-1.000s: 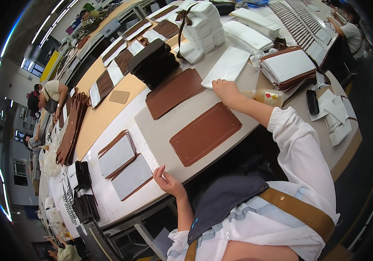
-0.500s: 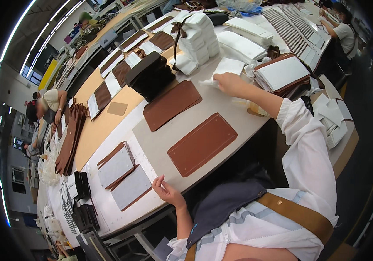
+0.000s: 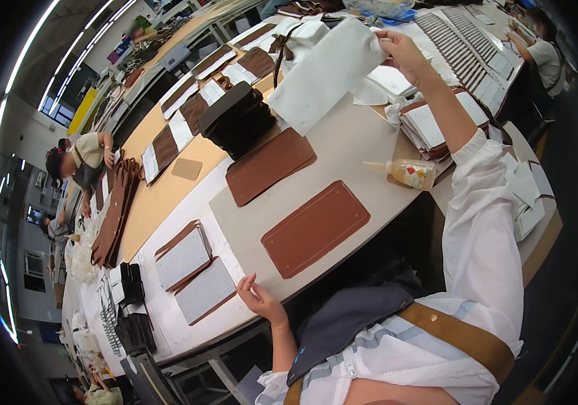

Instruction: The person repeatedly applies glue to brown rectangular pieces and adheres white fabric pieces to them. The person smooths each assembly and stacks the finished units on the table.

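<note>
We find the right grip (image 3: 405, 57) pinching a white sheet (image 3: 329, 75) by one end, thumb against fingers, with the sheet raised and slanting down to the left of the grip. The left grip (image 3: 262, 298) is loosely curled, with nothing visible in it.

In our judgement, a light pinch close to the edge would limit creasing. The far end lacks support; we recommend bringing the left grip to it before the sheet is lowered, so both ends can be controlled. The sheet should pass clear of the black stack (image 3: 237, 118), left of and below the right grip, and of the bottle (image 3: 412, 173) on the near side of that grip, whose nozzle could snag it.

As to condition, we note a thin, rectangular, matt white sheet, mostly flat, slightly buckled beside the pinch. Its lower end overlaps a brown panel (image 3: 272, 169) in view; we cannot tell whether they touch.
</note>
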{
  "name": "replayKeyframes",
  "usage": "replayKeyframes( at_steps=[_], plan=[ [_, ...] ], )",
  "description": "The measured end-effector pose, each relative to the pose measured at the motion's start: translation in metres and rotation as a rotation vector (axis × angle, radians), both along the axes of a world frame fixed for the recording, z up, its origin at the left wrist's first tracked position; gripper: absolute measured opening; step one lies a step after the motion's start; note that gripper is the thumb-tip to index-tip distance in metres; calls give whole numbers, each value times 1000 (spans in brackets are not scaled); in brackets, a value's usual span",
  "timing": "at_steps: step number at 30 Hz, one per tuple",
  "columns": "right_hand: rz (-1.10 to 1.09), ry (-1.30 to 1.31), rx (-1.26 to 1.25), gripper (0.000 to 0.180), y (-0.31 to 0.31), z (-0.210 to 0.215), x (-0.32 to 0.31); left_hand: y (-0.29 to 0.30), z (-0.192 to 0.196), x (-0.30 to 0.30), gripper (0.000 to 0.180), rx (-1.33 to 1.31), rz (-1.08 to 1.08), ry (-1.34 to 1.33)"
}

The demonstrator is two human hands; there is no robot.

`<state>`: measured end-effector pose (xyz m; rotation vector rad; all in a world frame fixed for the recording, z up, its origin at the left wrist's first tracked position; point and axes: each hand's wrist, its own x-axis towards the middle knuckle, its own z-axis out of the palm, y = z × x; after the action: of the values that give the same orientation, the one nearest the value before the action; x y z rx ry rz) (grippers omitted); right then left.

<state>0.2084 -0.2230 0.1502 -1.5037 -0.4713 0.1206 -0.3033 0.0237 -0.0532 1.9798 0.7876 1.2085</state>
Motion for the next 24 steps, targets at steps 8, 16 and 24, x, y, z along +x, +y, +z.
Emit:
replayKeyframes(
  at_steps=[8,16,24],
  plan=[
    [-371,-647,-725,30,-11,-148,55,-5,8,8,19,-34,-18,-34],
    [187,-570,-896,21,40,-125,-8,-8,11,8,19,-17,-22,-15],
    [296,-618,-971,26,89,-129,-39,-6,10,1,19,-20,-4,13]
  ],
)
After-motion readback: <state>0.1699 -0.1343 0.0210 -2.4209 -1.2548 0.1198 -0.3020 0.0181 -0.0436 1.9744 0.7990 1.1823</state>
